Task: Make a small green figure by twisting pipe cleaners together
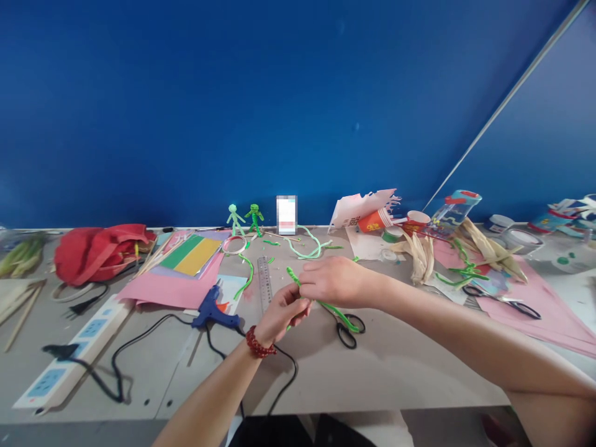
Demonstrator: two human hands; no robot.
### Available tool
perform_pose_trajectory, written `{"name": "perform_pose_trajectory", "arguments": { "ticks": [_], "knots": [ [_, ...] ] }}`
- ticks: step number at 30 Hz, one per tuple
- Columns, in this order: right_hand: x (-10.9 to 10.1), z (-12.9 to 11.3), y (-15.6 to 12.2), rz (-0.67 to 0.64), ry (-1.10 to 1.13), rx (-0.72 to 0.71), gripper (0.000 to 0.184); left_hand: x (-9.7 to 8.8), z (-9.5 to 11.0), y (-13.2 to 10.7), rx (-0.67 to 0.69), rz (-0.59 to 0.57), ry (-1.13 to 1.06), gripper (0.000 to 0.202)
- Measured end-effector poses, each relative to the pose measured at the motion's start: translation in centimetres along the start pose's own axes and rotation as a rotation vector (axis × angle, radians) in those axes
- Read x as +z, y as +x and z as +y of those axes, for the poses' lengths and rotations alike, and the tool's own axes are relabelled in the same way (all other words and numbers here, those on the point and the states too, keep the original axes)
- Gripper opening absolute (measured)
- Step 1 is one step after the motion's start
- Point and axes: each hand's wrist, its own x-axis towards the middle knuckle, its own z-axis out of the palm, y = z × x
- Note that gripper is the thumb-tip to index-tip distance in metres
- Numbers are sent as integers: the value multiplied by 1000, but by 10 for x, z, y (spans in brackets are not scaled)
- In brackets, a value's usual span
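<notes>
A bright green pipe cleaner is pinched between my two hands, its short fuzzy end poking up beyond the fingertips. My left hand, with a red beaded bracelet at the wrist, is closed on it from below. From the right, my right hand grips it with bent fingers that hide the middle part. Another green length trails out beneath my right hand and lies over black-handled scissors; whether it is the same piece I cannot tell. Two green pipe-cleaner figures, one pale and one darker, stand by the wall.
Left lie a blue glue gun with its cord, a power strip, coloured sheets and a red bag. A clear ruler is beside my left hand. Right are corn husks, a red cup and second scissors.
</notes>
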Motion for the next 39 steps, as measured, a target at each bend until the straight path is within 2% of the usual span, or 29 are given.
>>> {"name": "perform_pose_trajectory", "arguments": {
  "ticks": [10,15,19,25,30,33,39],
  "knots": [
    [-2,0,-4,85,-60,26,24,-2,-7,3,48,26,1,29],
    [-5,-3,-10,75,-151,64,31,-3,-9,4,77,19,27,37],
    [-2,-9,-18,143,-183,117,31,-2,-8,4,115,18,53,38],
    [14,-22,-29,261,-153,187,25,-2,-8,3,159,29,24,38],
    [33,-34,-33,433,-98,264,24,0,-8,2,146,47,-10,37],
    [44,-41,-35,503,-150,315,23,1,-8,1,156,46,-34,35],
    [62,-47,-37,644,-211,289,17,3,-12,0,140,29,-85,35]
  ]
}}
